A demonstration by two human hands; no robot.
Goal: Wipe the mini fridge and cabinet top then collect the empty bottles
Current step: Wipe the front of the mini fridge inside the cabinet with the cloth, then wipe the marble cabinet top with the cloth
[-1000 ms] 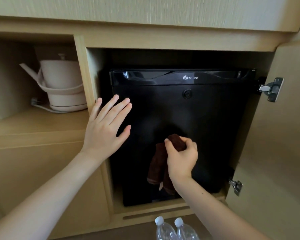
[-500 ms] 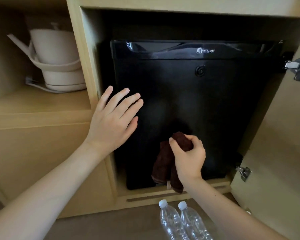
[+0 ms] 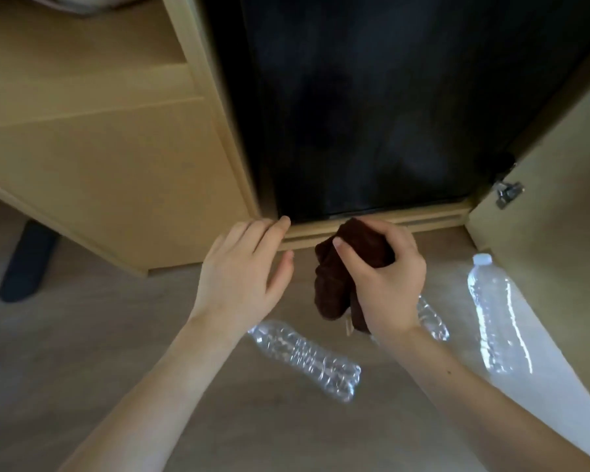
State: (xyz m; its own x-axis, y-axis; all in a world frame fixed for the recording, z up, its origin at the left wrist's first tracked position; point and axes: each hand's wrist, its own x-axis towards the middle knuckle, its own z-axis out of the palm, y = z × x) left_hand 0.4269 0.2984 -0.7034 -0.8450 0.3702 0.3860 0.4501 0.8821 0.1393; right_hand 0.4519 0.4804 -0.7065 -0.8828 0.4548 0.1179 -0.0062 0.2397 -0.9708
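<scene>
Brown cloth point(image 3: 334, 284) is hanging bunched from right hand point(image 3: 385, 284), fingers clamped on it, just below mini fridge point(image 3: 372, 107) door at cabinet point(image 3: 123, 172) base. Left hand point(image 3: 242, 277) is hovering beside it, fingers apart. Three clear bottles point(image 3: 307, 359) point(image 3: 498, 315) point(image 3: 431, 318) are lying on floor point(image 3: 82, 352).

right hand point(image 3: 385, 284) grips brown cloth point(image 3: 334, 284) | left hand point(image 3: 242, 277) flat, fingers spread | three bottles point(image 3: 307, 359) on floor

Both bare forearms reach up from the frame's lower edge toward its centre. The left hand point(image 3: 242, 274) is spread flat, fingers together, palm down. The right hand point(image 3: 385, 284), just beside it, has its grip curled tight around a brown cloth point(image 3: 334, 284).
</scene>
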